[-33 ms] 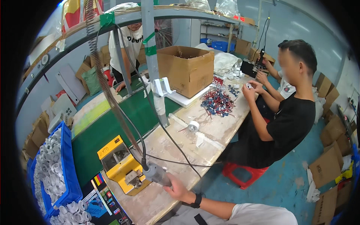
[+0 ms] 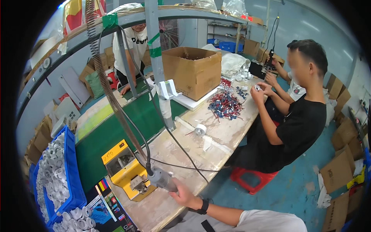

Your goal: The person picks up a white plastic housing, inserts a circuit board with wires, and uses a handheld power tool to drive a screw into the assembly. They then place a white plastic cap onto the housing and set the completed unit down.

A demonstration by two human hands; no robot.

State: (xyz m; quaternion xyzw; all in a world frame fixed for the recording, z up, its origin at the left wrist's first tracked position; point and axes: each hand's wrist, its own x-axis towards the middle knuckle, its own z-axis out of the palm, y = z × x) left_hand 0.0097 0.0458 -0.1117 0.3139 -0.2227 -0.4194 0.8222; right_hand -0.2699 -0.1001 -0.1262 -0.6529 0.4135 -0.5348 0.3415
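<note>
My right hand [image 2: 183,194], with a black band on its wrist, is wrapped around a grey electric screwdriver [image 2: 162,179]. The screwdriver hangs from a coiled spring and a black cable, tilted above the table edge. Just beyond it stands a yellow machine [image 2: 125,170] with an open-topped compartment and a metal mechanism at its near end. The screwdriver's tip is hidden at this angle. My left hand is out of view.
Blue bins [image 2: 73,174] of white plastic rings stand at the left. A green conveyor belt [image 2: 96,145] runs behind the table [image 2: 170,154]. Farther along are a white roll [image 2: 200,129], a pile of red and blue wired parts [image 2: 226,105] and a cardboard box [image 2: 193,75]. Co-workers sit at right.
</note>
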